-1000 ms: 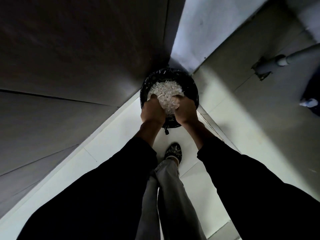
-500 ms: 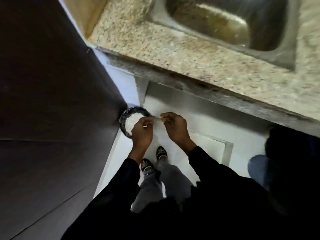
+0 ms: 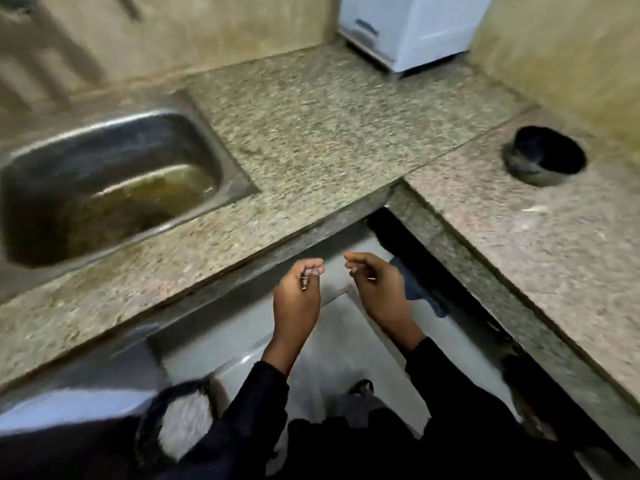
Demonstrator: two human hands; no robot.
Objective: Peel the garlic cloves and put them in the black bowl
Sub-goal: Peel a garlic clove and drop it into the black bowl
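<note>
In the head view, both hands hang in front of the speckled stone bench (image 3: 311, 133), below its front edge and above the pale floor (image 3: 346, 341). The left hand (image 3: 297, 299) has its fingers curled inward with the thumb meeting the fingertips; whether a scrap of peel sits in that pinch cannot be told through the blur. The right hand (image 3: 375, 285) is curled the same way, fingertips drawn towards the thumb, and nothing can be made out inside it. The two hands are close together but apart, fingertips facing each other.

The black bowl (image 3: 545, 155) stands upright on the bench's right-hand wing, well to the right of the hands and near the wall; its inside is too dark to read. No garlic cloves can be made out anywhere on the bench.

A steel sink (image 3: 104, 185) is sunk into the bench left of the hands. A white appliance (image 3: 415, 29) stands at the bench's back corner. Below the bench, left of the left sleeve, a black bin (image 3: 156, 427) holds a heap of pale peelings (image 3: 183, 427).
</note>
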